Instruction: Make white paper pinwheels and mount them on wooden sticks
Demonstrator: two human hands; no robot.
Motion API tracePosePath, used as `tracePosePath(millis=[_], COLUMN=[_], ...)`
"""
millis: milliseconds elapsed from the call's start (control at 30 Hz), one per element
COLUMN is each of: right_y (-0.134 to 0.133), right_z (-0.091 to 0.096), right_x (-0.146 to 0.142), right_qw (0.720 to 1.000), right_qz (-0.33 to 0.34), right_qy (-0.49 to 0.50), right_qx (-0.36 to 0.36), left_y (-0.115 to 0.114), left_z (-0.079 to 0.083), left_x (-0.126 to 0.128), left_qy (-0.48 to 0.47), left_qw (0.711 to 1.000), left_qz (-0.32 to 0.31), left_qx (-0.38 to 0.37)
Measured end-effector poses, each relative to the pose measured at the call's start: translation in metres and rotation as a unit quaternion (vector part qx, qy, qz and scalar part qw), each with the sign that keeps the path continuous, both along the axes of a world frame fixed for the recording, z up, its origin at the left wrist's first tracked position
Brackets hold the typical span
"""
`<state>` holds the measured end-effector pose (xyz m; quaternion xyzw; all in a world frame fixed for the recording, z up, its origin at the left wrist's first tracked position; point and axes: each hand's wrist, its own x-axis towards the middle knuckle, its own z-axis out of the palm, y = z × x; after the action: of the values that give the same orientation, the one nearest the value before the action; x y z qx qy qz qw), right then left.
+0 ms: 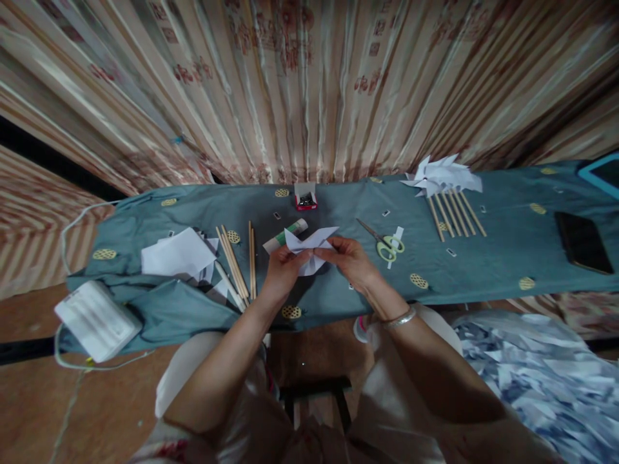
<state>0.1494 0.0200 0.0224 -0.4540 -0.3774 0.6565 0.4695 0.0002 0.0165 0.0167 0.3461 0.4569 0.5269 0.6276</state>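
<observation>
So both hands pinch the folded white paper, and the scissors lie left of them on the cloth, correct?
Wrong side: the head view shows the scissors to the right of both the left hand and right hand, which do pinch the folded white paper.

Dim light, soft detail, stretched edges

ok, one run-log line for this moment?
left hand: holds folded white paper | right hand: holds same paper | ahead: open red box | right side: scissors, pinwheels
</observation>
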Motion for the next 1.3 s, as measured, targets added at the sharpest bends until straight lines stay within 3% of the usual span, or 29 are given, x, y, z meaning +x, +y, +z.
tracePosePath(millis=[300, 400, 467, 500, 567, 667, 767, 1067, 1300], right_y=[-0.004, -0.002, -0.001, 0.0, 0.001, 0.001, 0.0, -0.001, -0.001], right_z=[-0.002, 0.0, 0.003, 0.005, 0.008, 0.01, 0.009, 0.011, 0.011], right_x=[-0.014, -0.01, -0.003, 0.002, 0.01, 0.019, 0.022, 0.024, 0.023], right_qw=[1.0, 1.0, 1.0, 0.999, 0.999, 0.999, 0.999, 0.999, 0.999], right_qz=[0.005, -0.008, -0.024, -0.029, -0.032, -0.037, -0.037, -0.04, -0.034], right_qy=[0.002, 0.008, 0.017, 0.022, 0.03, 0.029, 0.02, 0.01, 0.003], right_qx=[-0.014, -0.004, 0.006, 0.009, 0.01, 0.011, 0.019, 0.021, 0.036], left_y=[-0.012, -0.004, 0.006, 0.012, 0.022, 0.03, 0.033, 0.045, 0.053], left_z=[0.005, 0.007, 0.006, 0.005, 0.001, -0.005, -0.01, -0.019, -0.015], left_x=[-0.012, -0.035, -0.059, -0.071, -0.093, -0.109, -0.11, -0.11, -0.106], left_qy=[0.009, 0.084, 0.166, 0.228, 0.39, 0.577, 0.653, 0.664, 0.623], left_qw=[1.0, 0.996, 0.983, 0.968, 0.909, 0.806, 0.748, 0.742, 0.779], left_qz=[-0.007, -0.001, 0.038, 0.066, 0.098, 0.048, 0.0, 0.006, 0.04], left_qx=[-0.009, 0.031, 0.066, 0.081, 0.113, 0.124, 0.119, 0.089, 0.053])
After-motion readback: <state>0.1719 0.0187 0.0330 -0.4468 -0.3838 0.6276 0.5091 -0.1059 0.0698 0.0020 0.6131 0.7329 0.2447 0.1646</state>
